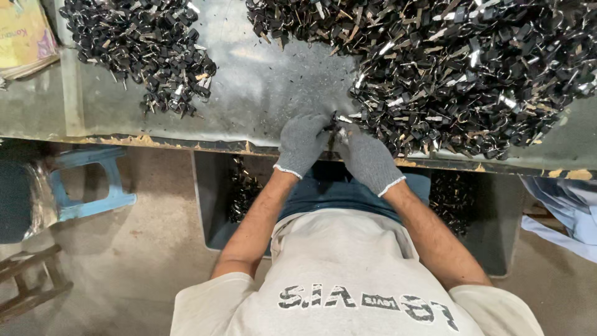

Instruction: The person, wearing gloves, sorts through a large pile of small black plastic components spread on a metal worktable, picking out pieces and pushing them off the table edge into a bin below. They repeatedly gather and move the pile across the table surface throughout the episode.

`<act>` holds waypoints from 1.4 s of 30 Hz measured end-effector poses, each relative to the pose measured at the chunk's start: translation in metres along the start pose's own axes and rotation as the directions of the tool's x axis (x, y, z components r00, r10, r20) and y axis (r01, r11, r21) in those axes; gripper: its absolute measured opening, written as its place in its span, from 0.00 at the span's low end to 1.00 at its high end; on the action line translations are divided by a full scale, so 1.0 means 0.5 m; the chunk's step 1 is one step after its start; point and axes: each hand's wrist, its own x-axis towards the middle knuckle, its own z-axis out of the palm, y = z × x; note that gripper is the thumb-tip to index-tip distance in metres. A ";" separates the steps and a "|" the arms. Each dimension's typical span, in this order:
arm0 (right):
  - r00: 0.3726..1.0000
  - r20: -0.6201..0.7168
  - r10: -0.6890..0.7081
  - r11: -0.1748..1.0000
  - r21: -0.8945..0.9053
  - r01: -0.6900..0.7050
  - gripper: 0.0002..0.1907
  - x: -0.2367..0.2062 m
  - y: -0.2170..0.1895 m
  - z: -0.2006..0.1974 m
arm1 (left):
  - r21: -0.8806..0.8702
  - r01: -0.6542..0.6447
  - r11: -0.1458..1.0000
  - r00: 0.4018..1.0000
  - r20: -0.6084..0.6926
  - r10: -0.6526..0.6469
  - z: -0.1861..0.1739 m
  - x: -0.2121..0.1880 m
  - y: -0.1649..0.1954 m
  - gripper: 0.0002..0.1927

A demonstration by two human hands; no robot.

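Both my hands wear grey knit gloves and meet at the near edge of a grey metal table (267,81). My left hand (301,143) and my right hand (367,157) pinch a small black-and-silver metal part (339,124) between their fingertips. Right beside them, a big heap of the same small black and shiny parts (460,68) fills the table's right half. A smaller heap of such parts (143,43) lies at the far left.
Under the table edge, a grey bin (211,205) holds more dark parts beside my legs. A blue plastic stool (93,180) stands on the concrete floor at the left. Paper packets (22,34) lie at the table's far left corner. Blue cloth (569,208) shows at the right.
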 end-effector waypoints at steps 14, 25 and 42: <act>0.998 0.041 0.048 0.992 -0.121 -0.042 0.16 0.006 0.014 0.020 | 0.045 -0.164 0.985 0.986 -0.009 0.164 0.035 -0.008 -0.017 0.10; 0.997 -0.022 0.069 0.990 -0.121 -0.071 0.14 -0.013 0.012 0.008 | 0.056 -0.159 0.986 0.985 -0.062 0.163 0.043 -0.021 -0.029 0.14; 0.981 -0.191 -0.032 0.902 -0.429 -0.055 0.08 -0.020 -0.035 0.047 | 0.070 -0.255 0.964 0.960 -0.100 0.262 0.059 -0.038 -0.028 0.16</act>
